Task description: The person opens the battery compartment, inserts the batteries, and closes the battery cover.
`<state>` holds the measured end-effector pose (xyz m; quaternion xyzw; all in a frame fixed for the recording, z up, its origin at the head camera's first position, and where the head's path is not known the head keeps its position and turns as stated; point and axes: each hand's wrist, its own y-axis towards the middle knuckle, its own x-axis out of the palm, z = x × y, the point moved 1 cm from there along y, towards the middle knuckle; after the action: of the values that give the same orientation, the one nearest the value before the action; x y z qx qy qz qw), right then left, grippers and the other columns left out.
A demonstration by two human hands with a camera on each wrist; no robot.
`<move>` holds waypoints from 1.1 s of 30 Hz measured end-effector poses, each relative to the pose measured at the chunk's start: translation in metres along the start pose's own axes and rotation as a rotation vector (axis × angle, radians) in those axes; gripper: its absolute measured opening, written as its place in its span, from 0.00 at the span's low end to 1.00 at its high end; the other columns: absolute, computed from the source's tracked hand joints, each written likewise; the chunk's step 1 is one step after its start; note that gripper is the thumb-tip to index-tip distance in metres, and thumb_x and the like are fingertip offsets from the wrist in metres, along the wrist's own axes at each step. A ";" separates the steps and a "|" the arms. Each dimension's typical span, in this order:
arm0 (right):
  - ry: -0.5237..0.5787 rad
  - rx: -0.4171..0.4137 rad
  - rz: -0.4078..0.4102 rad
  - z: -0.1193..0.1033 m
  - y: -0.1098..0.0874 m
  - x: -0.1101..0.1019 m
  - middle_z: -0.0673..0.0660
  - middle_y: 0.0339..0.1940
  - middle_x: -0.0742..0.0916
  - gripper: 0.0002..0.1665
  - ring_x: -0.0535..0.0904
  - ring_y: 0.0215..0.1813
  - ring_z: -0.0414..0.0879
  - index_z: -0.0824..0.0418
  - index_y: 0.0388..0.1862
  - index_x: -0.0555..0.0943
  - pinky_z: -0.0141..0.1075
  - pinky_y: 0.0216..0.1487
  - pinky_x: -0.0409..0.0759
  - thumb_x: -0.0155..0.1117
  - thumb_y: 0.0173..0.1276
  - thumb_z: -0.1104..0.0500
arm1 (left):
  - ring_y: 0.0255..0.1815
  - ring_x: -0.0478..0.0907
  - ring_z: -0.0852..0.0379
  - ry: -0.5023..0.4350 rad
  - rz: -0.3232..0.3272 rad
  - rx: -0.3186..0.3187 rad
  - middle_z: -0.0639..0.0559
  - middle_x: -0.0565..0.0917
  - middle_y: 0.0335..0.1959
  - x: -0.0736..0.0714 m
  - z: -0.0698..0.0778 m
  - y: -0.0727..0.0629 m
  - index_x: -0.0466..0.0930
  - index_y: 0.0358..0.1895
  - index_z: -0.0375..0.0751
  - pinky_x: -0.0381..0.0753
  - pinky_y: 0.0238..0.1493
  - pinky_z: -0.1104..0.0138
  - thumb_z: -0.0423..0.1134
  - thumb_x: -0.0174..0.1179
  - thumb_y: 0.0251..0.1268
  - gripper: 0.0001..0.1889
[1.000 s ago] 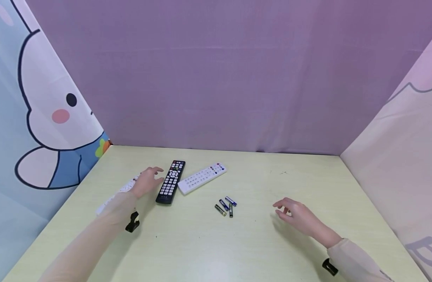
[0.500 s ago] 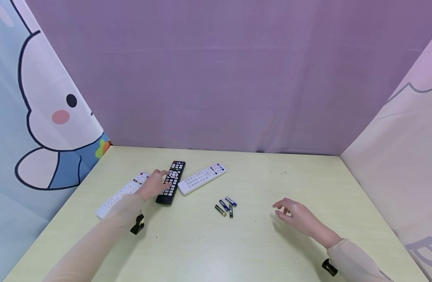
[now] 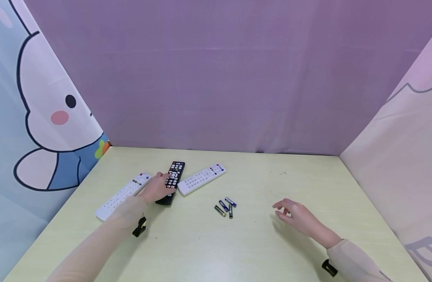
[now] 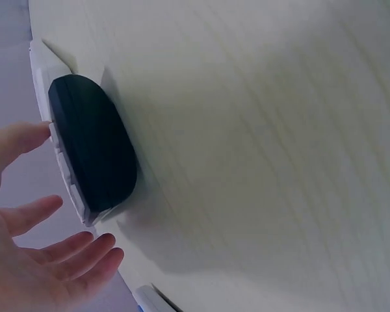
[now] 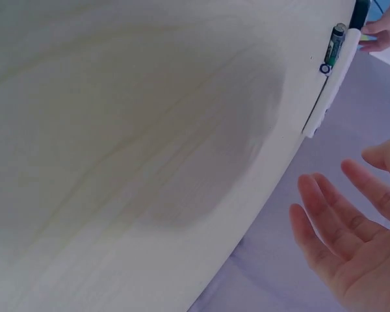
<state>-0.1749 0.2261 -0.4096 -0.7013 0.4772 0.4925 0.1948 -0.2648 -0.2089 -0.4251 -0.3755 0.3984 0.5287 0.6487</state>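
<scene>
Over the black remote control [image 3: 175, 169], between two white ones, my left hand [image 3: 156, 189] reaches with spread fingers. In the left wrist view the thumb is at the button face of the black remote [image 4: 94, 146]; whether it presses cannot be told. The other fingers [image 4: 84, 250] stand apart beside its far edge. Part of the button face is hidden by the hand in the head view. My right hand [image 3: 300, 217] hovers over the right side of the table, loosely bent and holding nothing.
One white remote [image 3: 119, 197] lies left, partly behind the left hand; another white remote [image 3: 202, 179] lies close to the black one's right side. Several small batteries [image 3: 220, 211] are grouped mid-table [image 3: 202, 250]. A purple curtain [image 3: 216, 78] hangs behind the table's back edge.
My left hand has moved right and slightly down from beside the black remote to over it, uncovering more of the left white remote. The right hand stays where it was.
</scene>
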 end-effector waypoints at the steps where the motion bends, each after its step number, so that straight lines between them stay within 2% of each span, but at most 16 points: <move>1: 0.001 -0.001 -0.001 0.000 0.000 0.000 0.47 0.33 0.80 0.10 0.73 0.30 0.33 0.63 0.41 0.78 0.26 0.26 0.75 0.58 0.59 0.63 | 0.42 0.73 0.41 -0.008 -0.006 -0.004 0.25 0.65 0.52 0.000 0.000 0.000 0.61 0.60 0.27 0.77 0.45 0.52 0.45 0.62 0.50 0.36; 12: 0.001 -0.004 -0.001 0.001 -0.001 0.000 0.47 0.33 0.80 0.10 0.72 0.29 0.33 0.63 0.40 0.78 0.26 0.25 0.75 0.58 0.59 0.63 | 0.43 0.72 0.40 -0.033 -0.027 -0.011 0.27 0.65 0.52 0.001 0.002 -0.003 0.62 0.59 0.27 0.76 0.46 0.52 0.42 0.61 0.50 0.34; 23: 0.006 -0.007 0.002 0.002 -0.001 0.001 0.47 0.34 0.81 0.10 0.73 0.30 0.33 0.62 0.40 0.78 0.26 0.26 0.75 0.58 0.59 0.63 | 0.41 0.73 0.41 0.026 -0.019 -0.038 0.26 0.67 0.49 0.003 0.000 -0.001 0.61 0.59 0.28 0.77 0.42 0.52 0.43 0.60 0.51 0.33; 29: 0.002 -0.006 0.002 0.002 -0.001 0.001 0.47 0.34 0.81 0.10 0.73 0.30 0.33 0.62 0.40 0.78 0.26 0.26 0.75 0.58 0.59 0.63 | 0.37 0.75 0.41 0.083 0.017 -0.022 0.27 0.73 0.45 0.001 0.001 -0.002 0.64 0.57 0.29 0.78 0.39 0.52 0.45 0.62 0.50 0.33; 33: -0.004 -0.005 0.000 0.002 -0.001 0.001 0.47 0.34 0.81 0.10 0.73 0.30 0.33 0.62 0.40 0.78 0.26 0.26 0.75 0.58 0.59 0.63 | 0.37 0.76 0.43 0.079 0.037 -0.007 0.30 0.76 0.43 -0.001 0.001 -0.002 0.67 0.55 0.28 0.79 0.38 0.54 0.43 0.63 0.49 0.31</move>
<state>-0.1752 0.2275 -0.4115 -0.7009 0.4754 0.4950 0.1939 -0.2625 -0.2086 -0.4236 -0.3910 0.4286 0.5269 0.6211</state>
